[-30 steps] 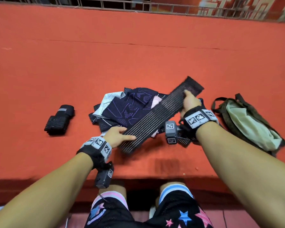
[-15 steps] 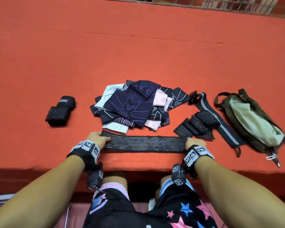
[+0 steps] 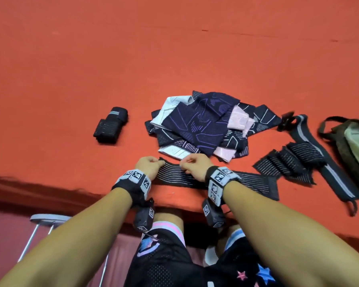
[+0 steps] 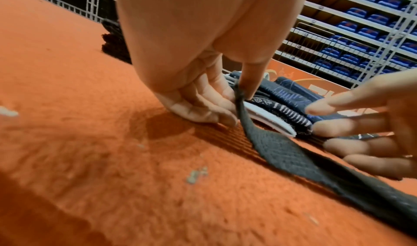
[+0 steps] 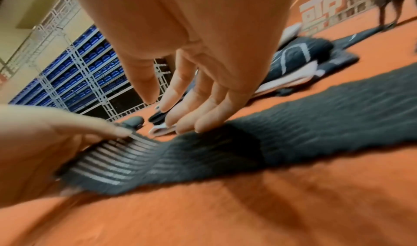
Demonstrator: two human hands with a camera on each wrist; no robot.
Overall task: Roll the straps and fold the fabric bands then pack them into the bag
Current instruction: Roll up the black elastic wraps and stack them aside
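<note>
**Strap end lifted at the near edge**

One orange carpeted surface carries everything. At its right edge lies one olive bag, open, pale lining showing. Mid-surface sits one heap of fabric bands, navy, white and pink; their number cannot be counted. Four straps show: one long grey-edged strap beside the bag, one loosely pleated strap touching it, one striped strap flat along the near edge, and one rolled strap well apart to the left. The left hand pinches the striped strap's left end between thumb and fingers, lifting it off the carpet. The right hand rests just beside it, fingers straight, tips pressing on the strap.
</note>
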